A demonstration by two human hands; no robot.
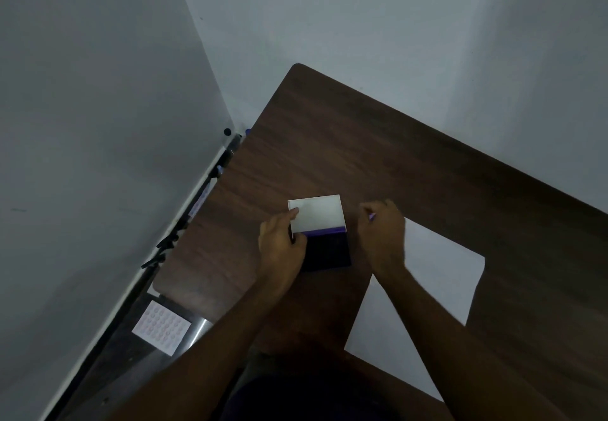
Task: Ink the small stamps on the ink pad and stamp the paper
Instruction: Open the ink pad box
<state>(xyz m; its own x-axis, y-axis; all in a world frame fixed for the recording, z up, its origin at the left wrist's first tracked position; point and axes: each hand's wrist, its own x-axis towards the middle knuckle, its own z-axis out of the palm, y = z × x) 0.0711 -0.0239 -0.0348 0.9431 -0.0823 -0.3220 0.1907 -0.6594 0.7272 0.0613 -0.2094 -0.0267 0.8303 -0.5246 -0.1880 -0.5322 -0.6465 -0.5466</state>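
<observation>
Left hand [282,246] grips open ink pad [325,249]; right hand [381,226] pinches small stamp [371,217]. Inking step; next, press stamp onto pad.

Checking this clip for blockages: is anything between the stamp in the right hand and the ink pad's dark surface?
Nothing visible. The ink pad lies open, its white lid tipped back on the far side. The right hand, pinching a small purple stamp, sits just right of it; the left hand grips the pad's left edge.

left hand [281,244]: fingers curled (gripping) | right hand [383,234]: fingers pinching
</observation>
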